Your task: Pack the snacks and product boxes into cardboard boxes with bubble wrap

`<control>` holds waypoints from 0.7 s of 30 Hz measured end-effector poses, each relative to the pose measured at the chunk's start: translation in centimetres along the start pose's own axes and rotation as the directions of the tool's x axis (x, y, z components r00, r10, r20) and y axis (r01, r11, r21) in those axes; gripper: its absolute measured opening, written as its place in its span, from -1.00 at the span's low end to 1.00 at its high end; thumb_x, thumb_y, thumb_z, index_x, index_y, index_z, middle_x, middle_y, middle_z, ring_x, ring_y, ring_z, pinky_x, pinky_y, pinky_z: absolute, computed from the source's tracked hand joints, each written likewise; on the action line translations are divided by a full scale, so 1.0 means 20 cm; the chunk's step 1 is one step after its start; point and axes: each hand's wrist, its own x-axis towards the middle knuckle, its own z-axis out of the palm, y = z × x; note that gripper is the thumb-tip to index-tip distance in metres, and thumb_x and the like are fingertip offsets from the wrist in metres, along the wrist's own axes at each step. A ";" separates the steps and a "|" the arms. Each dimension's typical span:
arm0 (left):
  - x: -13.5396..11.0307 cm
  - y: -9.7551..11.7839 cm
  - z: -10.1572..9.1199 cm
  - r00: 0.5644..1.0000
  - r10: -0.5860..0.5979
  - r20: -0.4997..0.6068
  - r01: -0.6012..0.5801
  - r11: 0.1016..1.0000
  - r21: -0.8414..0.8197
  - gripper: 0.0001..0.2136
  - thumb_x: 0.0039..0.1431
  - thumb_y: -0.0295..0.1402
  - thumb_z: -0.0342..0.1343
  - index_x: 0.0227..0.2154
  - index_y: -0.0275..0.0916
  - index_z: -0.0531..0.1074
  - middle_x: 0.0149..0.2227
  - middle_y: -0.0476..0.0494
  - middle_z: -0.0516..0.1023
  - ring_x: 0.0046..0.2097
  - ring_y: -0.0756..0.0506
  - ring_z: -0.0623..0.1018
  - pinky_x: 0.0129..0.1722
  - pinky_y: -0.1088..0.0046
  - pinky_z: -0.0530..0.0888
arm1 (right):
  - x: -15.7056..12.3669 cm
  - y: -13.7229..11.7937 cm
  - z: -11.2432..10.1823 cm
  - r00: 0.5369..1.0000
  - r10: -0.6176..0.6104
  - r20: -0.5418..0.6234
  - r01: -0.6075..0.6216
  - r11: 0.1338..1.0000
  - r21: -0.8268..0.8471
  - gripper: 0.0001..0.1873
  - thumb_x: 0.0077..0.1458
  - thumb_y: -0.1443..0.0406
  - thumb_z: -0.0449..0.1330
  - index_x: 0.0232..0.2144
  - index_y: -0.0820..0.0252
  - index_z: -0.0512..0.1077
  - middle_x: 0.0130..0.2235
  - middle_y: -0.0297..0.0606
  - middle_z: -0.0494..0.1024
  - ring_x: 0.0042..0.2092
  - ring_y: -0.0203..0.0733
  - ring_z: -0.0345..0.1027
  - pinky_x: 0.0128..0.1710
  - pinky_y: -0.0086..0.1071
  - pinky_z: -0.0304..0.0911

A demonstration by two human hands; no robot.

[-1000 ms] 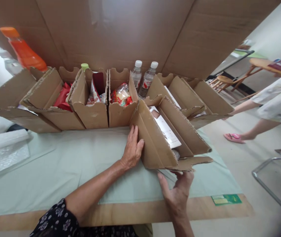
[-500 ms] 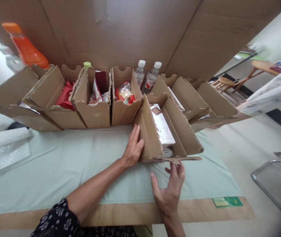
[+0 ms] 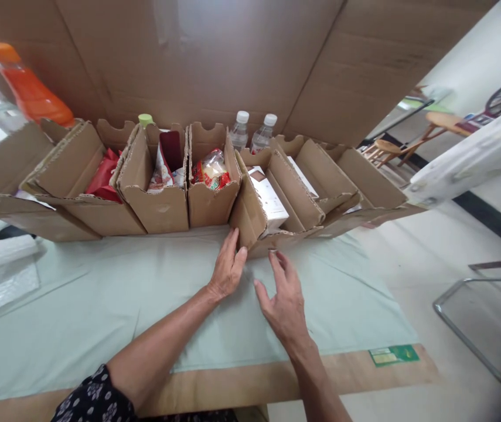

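Observation:
A cardboard bin point(image 3: 250, 225) holding a white box point(image 3: 270, 199) sits in the row, its front sticking out a little past its neighbours on the left. Against the left side of this bin rests my left hand point(image 3: 227, 266), fingers stretched out and nothing gripped. My right hand point(image 3: 283, 293) is at the bin's front, thumb and fingers apart, fingertips at or very near the front panel. To the left stands a bin point(image 3: 210, 205) with a red and clear food packet point(image 3: 211, 170). Another bin point(image 3: 156, 211) there holds an upright packet with a dark red inside point(image 3: 170, 151).
A red bag point(image 3: 105, 176) lies in a bin farther left. Behind the row stand an orange bottle point(image 3: 34, 91) and two clear bottles point(image 3: 239, 132). Bubble wrap point(image 3: 2, 272) lies at the left on the green cloth point(image 3: 101, 316). A tall cardboard panel point(image 3: 197, 58) rises behind.
The bin with the white box has moved back, away from me, into the row. Both hands have moved forward with it. The view has shifted slightly.

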 end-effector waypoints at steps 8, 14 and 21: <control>0.01 -0.02 0.00 0.998 0.002 0.063 -0.005 0.999 0.049 -0.35 0.40 -0.09 -0.08 0.42 -0.38 0.11 0.48 -0.43 0.12 0.51 -0.26 0.12 0.50 0.05 0.00 | 0.20 0.05 0.12 0.987 0.026 0.156 -0.029 0.999 0.018 -0.25 0.23 0.23 0.13 0.41 0.28 0.13 0.40 0.13 0.23 0.38 0.22 0.19 0.26 0.16 0.28; 0.00 -0.02 -0.01 0.996 -0.022 0.091 0.019 0.999 0.036 -0.36 0.39 -0.13 -0.04 0.44 -0.29 0.08 0.50 -0.35 0.09 0.53 -0.25 0.06 0.51 0.04 -0.04 | 0.26 0.10 -0.03 0.998 -0.005 0.056 0.000 0.995 0.096 -0.42 0.28 0.18 0.14 0.30 0.18 0.30 0.24 0.04 0.50 0.22 0.12 0.43 0.17 0.03 0.39; 0.00 -0.04 0.01 0.997 -0.035 0.065 0.036 0.999 -0.018 -0.30 0.33 -0.17 0.05 0.46 -0.29 0.03 0.51 -0.37 0.05 0.52 -0.28 0.07 0.50 0.03 0.02 | 0.62 0.27 -0.38 0.978 0.181 -0.101 -0.192 0.973 -0.125 -0.29 0.16 0.22 0.21 0.35 0.13 0.27 -0.26 -0.25 0.67 -0.34 -0.09 0.52 -0.28 -0.24 0.40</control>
